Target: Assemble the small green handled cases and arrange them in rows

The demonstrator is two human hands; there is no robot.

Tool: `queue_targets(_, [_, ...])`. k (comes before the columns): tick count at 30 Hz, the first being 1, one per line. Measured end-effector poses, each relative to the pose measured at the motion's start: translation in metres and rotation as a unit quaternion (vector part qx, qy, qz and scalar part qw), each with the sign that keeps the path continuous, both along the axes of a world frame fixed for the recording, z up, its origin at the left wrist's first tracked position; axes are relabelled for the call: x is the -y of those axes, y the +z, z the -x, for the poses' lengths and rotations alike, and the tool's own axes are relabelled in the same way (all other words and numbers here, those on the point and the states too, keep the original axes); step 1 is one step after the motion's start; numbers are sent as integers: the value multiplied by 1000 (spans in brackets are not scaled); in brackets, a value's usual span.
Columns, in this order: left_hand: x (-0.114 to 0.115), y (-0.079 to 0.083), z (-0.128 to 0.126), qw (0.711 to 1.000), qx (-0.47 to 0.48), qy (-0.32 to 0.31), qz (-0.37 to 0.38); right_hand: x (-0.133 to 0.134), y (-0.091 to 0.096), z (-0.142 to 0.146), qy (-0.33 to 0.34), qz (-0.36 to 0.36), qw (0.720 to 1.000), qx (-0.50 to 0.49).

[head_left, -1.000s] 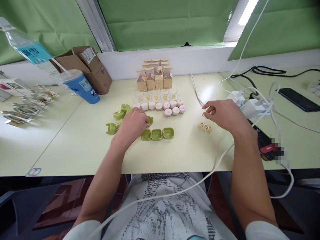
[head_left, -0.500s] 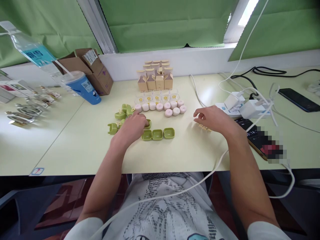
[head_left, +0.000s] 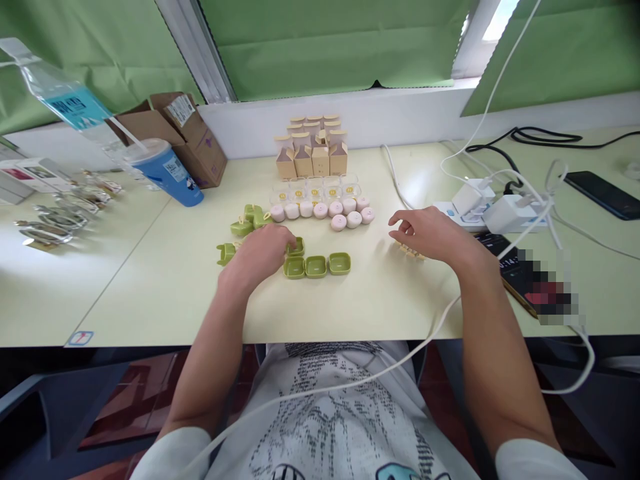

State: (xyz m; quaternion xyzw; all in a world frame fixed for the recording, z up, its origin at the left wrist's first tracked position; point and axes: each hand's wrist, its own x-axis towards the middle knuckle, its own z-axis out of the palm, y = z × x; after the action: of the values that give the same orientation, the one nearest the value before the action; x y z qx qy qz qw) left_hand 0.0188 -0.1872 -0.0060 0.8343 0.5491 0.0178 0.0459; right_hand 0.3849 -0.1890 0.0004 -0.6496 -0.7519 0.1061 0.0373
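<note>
My left hand (head_left: 264, 251) is closed, fingers curled and partly hidden, with its fingertips at the rim of a small green square box (head_left: 297, 247). Just in front of that box, several open green boxes (head_left: 315, 267) stand in a row. Green lids or case parts (head_left: 242, 228) lie beyond and left of the hand, some half covered by it. My right hand (head_left: 423, 232) hovers with thumb and index finger apart and nothing visible between them. Partly under it lie small yellowish pieces (head_left: 411, 251), too small to name.
Several round pale pink pieces (head_left: 339, 222) sit before clear plastic cases (head_left: 315, 187) and open beige cartons (head_left: 321, 160). A blue cup (head_left: 173, 180), bottle (head_left: 80, 110) and brown cardboard box (head_left: 200, 150) stand left. Right are chargers (head_left: 510, 213), cables and phones (head_left: 603, 195). A white cable (head_left: 380, 377) crosses the front.
My left hand has shifted slightly, so more of the green box at its fingertips shows. The right hand stays nearly in place. The whole view has shifted a little.
</note>
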Motion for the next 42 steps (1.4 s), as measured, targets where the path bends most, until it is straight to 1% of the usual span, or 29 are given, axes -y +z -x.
queue_targets(2, [0, 5, -2, 1000, -18, 9, 18, 0, -1, -1, 1, -1, 1000, -9])
queue_targets(3, [1, 9, -2, 1000, -11, 8, 12, 0, 0, -1, 1, -2, 1000, -11])
queue_targets(6, [3, 23, 6, 999, 33, 11, -38, 1, 1, -1, -5, -4, 1000, -13])
queue_targets(8, [3, 33, 20, 997, 24, 57, -49, 2, 2, 0, -12, -6, 1000, -15])
queue_targets(9, [3, 38, 28, 995, 6, 90, -40, 2, 3, 0, -15, -7, 1000, -15])
queue_targets(10, [1, 42, 36, 992, -13, 122, -23, 2, 4, 0, -17, -7, 1000, -15])
queue_targets(12, [-4, 45, 49, 986, -40, 159, 17, 3, 5, 0, -19, -10, 1000, -12])
queue_targets(13, [-8, 45, 51, 984, -46, 167, 28, 3, 5, 0, -18, -13, 1000, -11])
queue_targets(15, [-14, 42, 49, 983, -51, 171, 32, 3, 5, -1, -11, -22, 1000, -11])
queue_targets(17, [-17, 38, 38, 982, -48, 181, 24, 3, 5, -1, -2, -33, 999, -16])
queue_targets(21, [-14, 31, 12, 973, -27, 231, 5, 1, 4, -2, 5, -65, 997, -31])
queue_targets(24, [-11, 27, 6, 969, -7, 246, -2, 1, 3, -2, 11, -111, 992, -54])
queue_targets(27, [-13, 21, 9, 969, 4, 246, -7, 1, 1, -3, 25, -170, 982, -75])
queue_targets(29, [-16, 18, 15, 972, 12, 234, -11, 2, 1, -3, 29, -215, 972, -91])
queue_targets(31, [-18, 18, 21, 976, 58, 210, -18, 6, 4, -2, 36, -263, 955, -132])
queue_targets(33, [-18, 21, 25, 972, 164, 163, -43, 14, 10, 2, 53, -300, 931, -200])
queue_targets(34, [-17, 23, 26, 962, 235, 129, -62, 18, 13, 6, 63, -313, 917, -239])
queue_targets(35, [-14, 26, 25, 944, 308, 88, -80, 23, 16, 11, 74, -321, 902, -280])
queue_targets(36, [-11, 28, 22, 920, 376, 45, -95, 29, 19, 17, 85, -322, 887, -319])
queue_targets(38, [-2, 33, 13, 866, 487, -37, -105, 38, 22, 34, 116, -307, 860, -392])
queue_targets(40, [8, 36, 0, 821, 556, -95, -90, 46, 23, 53, 155, -279, 835, -448])
queue_targets(42, [17, 37, -13, 798, 586, -123, -59, 52, 21, 70, 181, -270, 813, -483])
